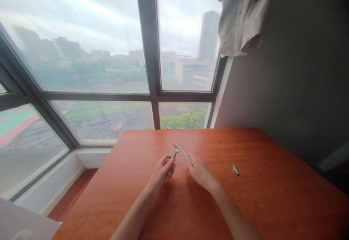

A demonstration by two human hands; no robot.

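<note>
My left hand (pixel 163 168) is closed around a slim razor handle (pixel 175 155), dark below with a silver, bent neck pointing up and away. My right hand (pixel 199 170) grips a pale toothbrush (pixel 183 153) by its handle, the brush head slanting up to the left. The toothbrush head lies just beyond the razor handle's bent tip; whether they touch, I cannot tell. Both hands are above the middle of the reddish-brown table (pixel 131 196). To the right of my right hand, a small teal and black piece (pixel 235 170), perhaps a razor cartridge, rests on the tabletop.
Large framed windows (pixel 95 69) stand beyond the table and to its left. A pale curtain (pixel 240 25) hangs bunched at the upper right, beside a grey wall (pixel 294 80). The table's far edge runs close to the window.
</note>
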